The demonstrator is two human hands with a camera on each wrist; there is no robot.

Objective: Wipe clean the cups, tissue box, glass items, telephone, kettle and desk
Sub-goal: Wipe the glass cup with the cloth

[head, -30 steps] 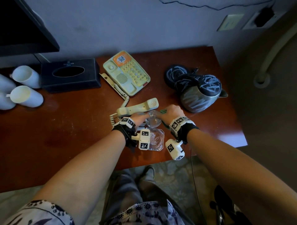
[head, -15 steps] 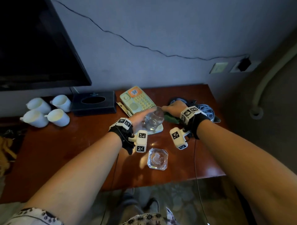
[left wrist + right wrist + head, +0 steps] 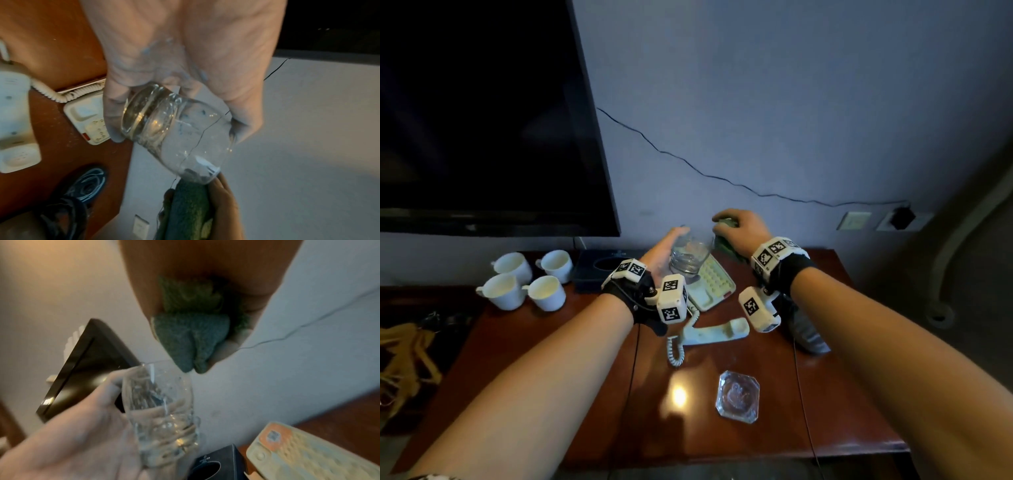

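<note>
I've got my left hand (image 3: 664,250) wrapped round the clear glass tumbler (image 3: 690,257), raised above the cream telephone (image 3: 710,282), mouth tilted rightward for access | right hand (image 3: 743,228) bunches the green cloth (image 3: 191,340) at its rim, ready to wipe inside.

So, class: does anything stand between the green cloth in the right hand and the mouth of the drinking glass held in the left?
Nothing visible does. The left hand grips the glass by its base end and tilts its open mouth toward the green cloth bunched in the right hand. The cloth sits right at the rim, over the telephone.
</note>
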